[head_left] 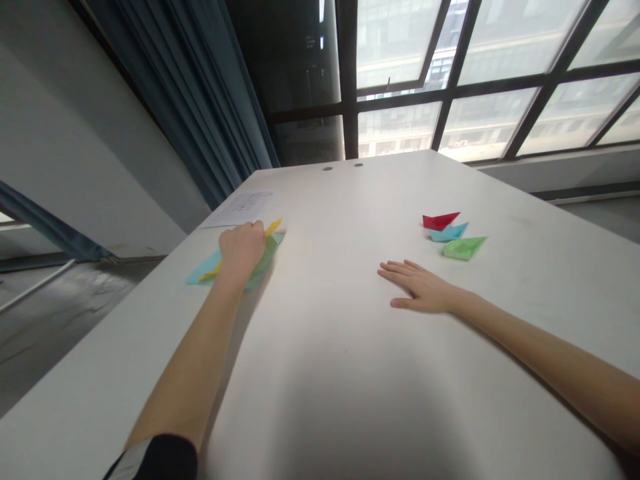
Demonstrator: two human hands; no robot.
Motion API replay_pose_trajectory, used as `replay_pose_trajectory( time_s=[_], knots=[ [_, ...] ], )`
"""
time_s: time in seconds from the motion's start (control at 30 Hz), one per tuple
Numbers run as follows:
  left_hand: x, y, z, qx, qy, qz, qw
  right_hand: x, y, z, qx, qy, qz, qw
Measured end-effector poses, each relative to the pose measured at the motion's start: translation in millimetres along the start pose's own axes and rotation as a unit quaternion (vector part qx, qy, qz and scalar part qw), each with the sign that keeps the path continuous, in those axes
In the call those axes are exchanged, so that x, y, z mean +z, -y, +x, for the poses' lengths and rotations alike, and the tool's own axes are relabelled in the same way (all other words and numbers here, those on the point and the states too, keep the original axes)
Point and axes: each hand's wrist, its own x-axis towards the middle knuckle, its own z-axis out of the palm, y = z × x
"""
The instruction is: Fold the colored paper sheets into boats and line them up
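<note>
Left hand: the left hand (243, 250) is clenched, fingers curled over a thin bright-yellow sheet of paper (273, 227) and grasping it; fingertips hidden. Knuckles up, black band (170, 459) farther down that forearm.
Yellow sheet: at the table's left side, sticking out both sides of the fist, far corner tilted up.
Under it: light-blue sheet of paper (201, 269) to the left, translucent green sheet of paper (268, 259) to the right; stacking order unclear.
Right hand: the right hand (419, 288) is released, holding nothing, palm down, thumb spread from fingers. Light contact with the tabletop: can't tell.
Boats: three folded-paper boats near the right hand, just beyond it. Red boat (440, 221) farthest, light-blue boat (449, 233) in the middle, green boat (464, 248) nearest. Touching or not: can't tell.
Printout: white printed sheet (240, 207) beyond the left hand, text unreadable.
Table: long, white, smooth-topped table (325, 367).
Background: blue-grey pleated curtain (200, 80), dark-framed windows (400, 47).
</note>
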Motion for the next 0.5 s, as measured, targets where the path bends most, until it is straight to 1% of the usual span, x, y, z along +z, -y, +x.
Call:
replay_pose_trajectory(
  time_s=[0.03, 0.1, 0.17, 0.23, 0.3, 0.4, 0.47, 0.5],
  knots=[
    [-7.7, -9, -2, 0.012, -0.039, -0.006, 0.999, 0, 0, 0, 0.0, 0.0, 0.001, 1.0],
    [-20.0, -30, -8, 0.049, -0.083, -0.036, 0.995, 0, 0, 0, -0.001, -0.003, 0.005, 1.0],
    [-27.3, -53, -17, 0.103, -0.085, -0.077, 0.988, 0, -1, 0, -0.004, -0.018, 0.019, 1.0],
    [-30.1, -77, -28, 0.186, -0.065, -0.115, 0.974, 2, -3, 0, 0.007, -0.059, 0.055, 0.997],
    [-29.9, -98, -43, 0.284, -0.044, -0.142, 0.947, 5, -7, 0, 0.049, -0.131, 0.106, 0.984],
    [-27.4, -122, -66, 0.427, -0.026, -0.144, 0.892, 10, -16, 2, 0.138, -0.256, 0.163, 0.943],
    [-25.4, -131, -78, 0.509, -0.027, -0.146, 0.848, 11, -22, 3, 0.177, -0.31, 0.192, 0.914],
    [-24.6, -134, -83, 0.534, -0.028, -0.151, 0.831, 12, -25, 4, 0.187, -0.323, 0.207, 0.904]
  ],
)
